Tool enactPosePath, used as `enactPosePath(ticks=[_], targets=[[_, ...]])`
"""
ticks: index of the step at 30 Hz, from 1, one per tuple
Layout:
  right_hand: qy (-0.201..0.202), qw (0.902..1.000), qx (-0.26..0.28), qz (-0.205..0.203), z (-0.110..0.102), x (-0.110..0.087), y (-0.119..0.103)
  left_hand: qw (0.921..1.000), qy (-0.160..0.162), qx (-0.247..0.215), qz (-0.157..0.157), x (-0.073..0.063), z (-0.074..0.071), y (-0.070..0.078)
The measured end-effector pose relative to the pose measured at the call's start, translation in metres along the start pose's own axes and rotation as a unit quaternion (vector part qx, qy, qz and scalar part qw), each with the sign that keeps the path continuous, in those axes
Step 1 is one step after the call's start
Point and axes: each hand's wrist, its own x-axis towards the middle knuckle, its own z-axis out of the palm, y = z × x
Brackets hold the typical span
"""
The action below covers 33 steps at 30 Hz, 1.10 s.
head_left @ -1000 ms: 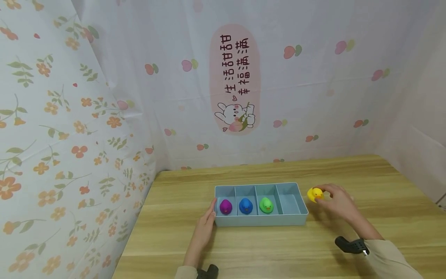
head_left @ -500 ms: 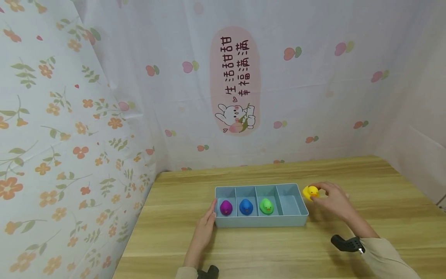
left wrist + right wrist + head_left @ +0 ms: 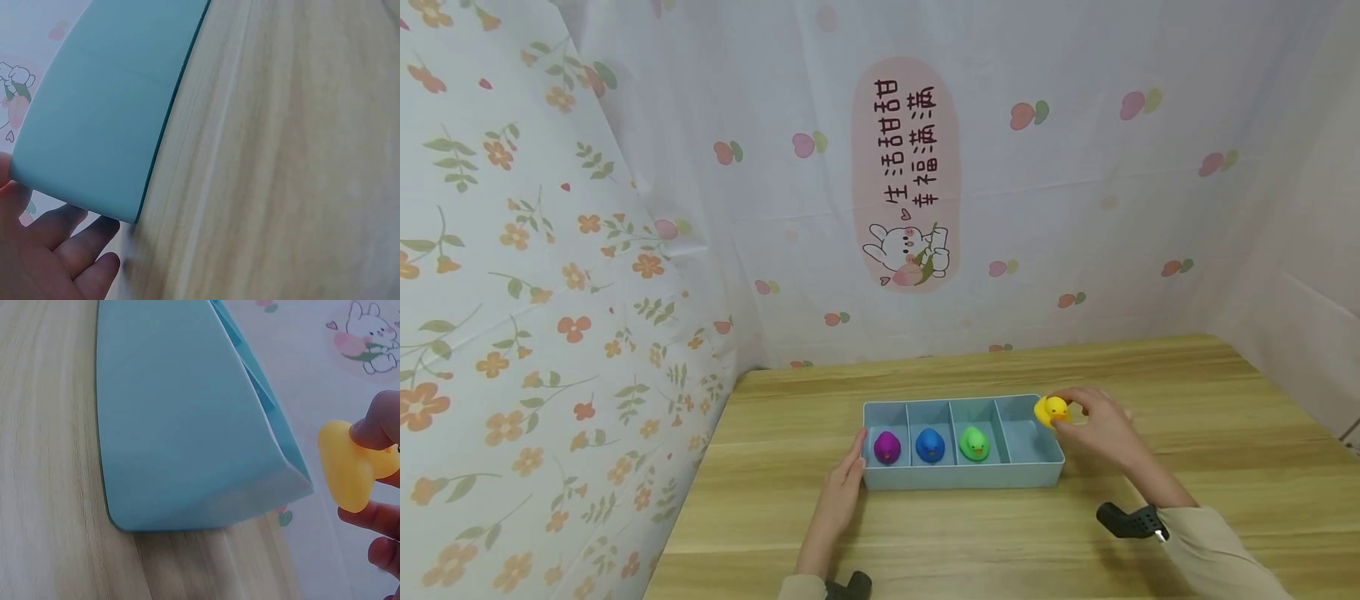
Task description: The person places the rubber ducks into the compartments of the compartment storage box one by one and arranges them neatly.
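Note:
My right hand (image 3: pixel 1099 425) pinches a yellow rubber duck (image 3: pixel 1051 412) between thumb and fingers, holding it above the right end of a pale blue divided box (image 3: pixel 962 477). In the right wrist view the duck (image 3: pixel 347 467) is held up beyond the box's corner, its head partly covered by the thumb. My left hand (image 3: pixel 841 492) rests its fingers against the left end of the box, as the left wrist view shows the fingers (image 3: pixel 80 247) along the end wall. Purple (image 3: pixel 887 447), blue (image 3: pixel 930 446) and green (image 3: pixel 974 444) ducks sit one per compartment, left to right. The rightmost compartment holds no duck.
The box stands on a wood-grain table (image 3: pixel 970 542). Behind it hangs a printed white cloth (image 3: pixel 1045 208), and a floral cloth (image 3: pixel 550 333) rises along the left side. Both wrists wear black straps (image 3: pixel 1131 521).
My right hand has carried the yellow duck leftward, from beside the box to over its right end. My left hand and the box stay in place.

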Motion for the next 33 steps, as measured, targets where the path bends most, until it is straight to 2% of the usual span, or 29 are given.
enactPosePath(ticks=[11, 18, 33], targets=[[-0.015, 0.9997, 0.017, -0.010, 0.014, 0.004, -0.009, 1.0000, 0.000, -0.006, -0.007, 0.001, 0.000, -0.001], [-0.027, 0.9990, -0.005, -0.035, 0.021, 0.004, -0.014, 0.9999, -0.002, -0.008, -0.007, 0.001, 0.000, 0.000], [-0.059, 0.9960, -0.043, -0.052, 0.033, 0.006, -0.013, 0.9999, 0.003, -0.007, -0.007, 0.000, 0.000, -0.001]])
